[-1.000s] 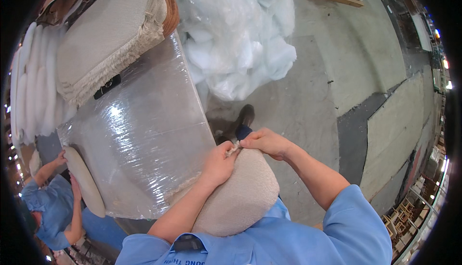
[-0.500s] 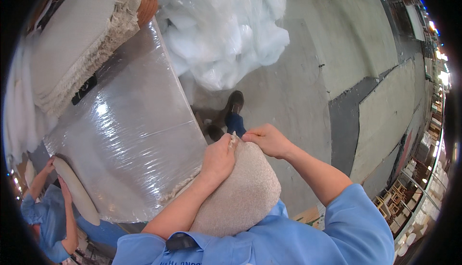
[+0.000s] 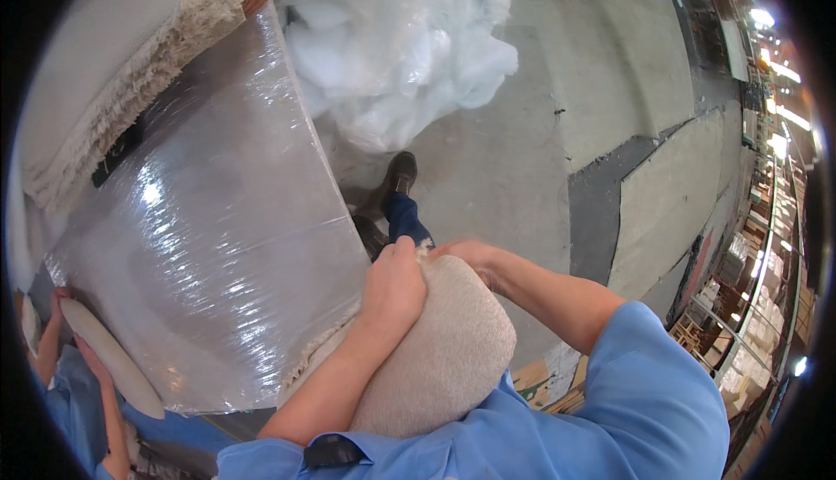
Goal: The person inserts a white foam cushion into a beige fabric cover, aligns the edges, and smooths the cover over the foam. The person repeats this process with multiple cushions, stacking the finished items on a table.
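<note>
We look down on a beige stuffed cushion [image 3: 444, 349] held against the chest of a person in a blue shirt [image 3: 557, 428]. The left hand [image 3: 394, 287] lies on top of the cushion's far end, fingers curled closed and pressing into the fabric near a frayed opening there. The right hand [image 3: 466, 253] comes in from the other side at that same end; it is blurred and partly hidden behind the cushion, so we cannot tell whether its fingers are closed or spread, only that it touches the cushion's edge. Just beside the cushion on the person's left stands a large surface wrapped in clear shiny plastic film [image 3: 209, 245], the cushion's near edge touching it. Above that lies a pale upholstered slab with a ragged fringe [image 3: 122, 79]. On the grey concrete floor [image 3: 522, 114] ahead sits a heap of white fibre filling [image 3: 392, 44]. One dark shoe [image 3: 396, 175] and a blue trouser leg show below the hands. At the lower left, a co-worker's hands [image 3: 83, 349] grip a flat oval beige panel [image 3: 109, 358]. Shelving [image 3: 740, 280] runs along the far right.
</note>
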A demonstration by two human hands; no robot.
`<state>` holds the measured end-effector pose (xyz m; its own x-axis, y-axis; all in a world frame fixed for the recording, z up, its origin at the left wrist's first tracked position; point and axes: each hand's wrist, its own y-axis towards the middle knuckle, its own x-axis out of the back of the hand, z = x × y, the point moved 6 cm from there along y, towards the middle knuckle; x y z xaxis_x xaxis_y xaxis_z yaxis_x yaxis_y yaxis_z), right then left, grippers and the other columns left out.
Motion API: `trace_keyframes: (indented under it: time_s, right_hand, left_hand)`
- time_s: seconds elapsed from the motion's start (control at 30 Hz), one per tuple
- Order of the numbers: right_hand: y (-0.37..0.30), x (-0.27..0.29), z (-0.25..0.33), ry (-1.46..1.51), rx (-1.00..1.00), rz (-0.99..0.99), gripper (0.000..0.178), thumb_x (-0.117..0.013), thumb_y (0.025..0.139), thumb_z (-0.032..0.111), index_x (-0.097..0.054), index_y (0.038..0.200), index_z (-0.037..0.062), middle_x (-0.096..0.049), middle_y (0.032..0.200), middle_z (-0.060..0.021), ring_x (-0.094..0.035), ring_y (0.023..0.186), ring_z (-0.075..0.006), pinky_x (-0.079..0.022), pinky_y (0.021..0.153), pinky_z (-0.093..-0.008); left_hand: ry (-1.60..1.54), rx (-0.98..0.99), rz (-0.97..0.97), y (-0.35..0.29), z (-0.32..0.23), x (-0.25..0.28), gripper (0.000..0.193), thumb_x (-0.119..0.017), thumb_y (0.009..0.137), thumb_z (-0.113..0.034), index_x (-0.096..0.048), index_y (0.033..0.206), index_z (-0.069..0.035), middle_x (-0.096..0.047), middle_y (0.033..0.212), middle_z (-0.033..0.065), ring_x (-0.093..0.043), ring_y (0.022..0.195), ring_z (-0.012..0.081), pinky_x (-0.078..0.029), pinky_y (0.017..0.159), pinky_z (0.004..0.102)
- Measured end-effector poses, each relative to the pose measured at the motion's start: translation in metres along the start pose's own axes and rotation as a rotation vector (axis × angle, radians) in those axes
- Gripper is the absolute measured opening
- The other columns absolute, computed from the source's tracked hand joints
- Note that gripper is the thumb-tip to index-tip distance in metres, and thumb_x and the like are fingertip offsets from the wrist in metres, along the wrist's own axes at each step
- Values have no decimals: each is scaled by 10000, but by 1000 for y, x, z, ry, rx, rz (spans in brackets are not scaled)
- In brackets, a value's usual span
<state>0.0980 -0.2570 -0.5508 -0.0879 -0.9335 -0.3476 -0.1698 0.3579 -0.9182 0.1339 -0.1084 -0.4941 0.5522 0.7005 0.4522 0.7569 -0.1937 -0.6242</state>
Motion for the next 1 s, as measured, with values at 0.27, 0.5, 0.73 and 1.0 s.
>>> trace_keyframes:
  time_s: [0.27, 0.5, 0.73, 1.0]
  right_hand:
    - [18, -4, -22, 237, 143, 249, 300, -596, 1076, 278, -689, 1197, 20, -738, 1115, -114, -725, 978, -227, -594, 905, -402]
    - [-8, -2, -83, 400, 571, -208, 602, -352, 1144, 543, -658, 1241, 35, -725, 1042, -106, -660, 959, -175, -506, 866, -338]
    - [15, -35, -88, 775, 584, -182, 473, -464, 1139, 464, -691, 1102, 50, -702, 981, -47, -644, 893, -135, -527, 802, -330]
    - [11, -42, -94, 621, 661, -149, 487, -500, 1130, 456, -731, 1010, 44, -724, 965, -48, -657, 822, -129, -535, 736, -320]
  left_hand:
    - [-75, 133, 155, 2, -1, 10, 356, -571, 1068, -313, -615, 1147, 31, -723, 1014, 288, -694, 1011, 487, -524, 862, 527]
    - [-170, 155, 262, 6, 17, 0, 348, -596, 1075, -318, -656, 1044, 23, -679, 885, 179, -661, 845, 261, -505, 803, 382]
    - [-105, 73, 159, 10, 12, -11, 313, -594, 1064, -287, -617, 996, 17, -645, 859, 175, -625, 804, 304, -480, 768, 411]
    - [199, 6, 145, 27, -19, -17, 344, -569, 1062, -327, -648, 1008, 3, -688, 947, 251, -659, 911, 456, -493, 812, 513]
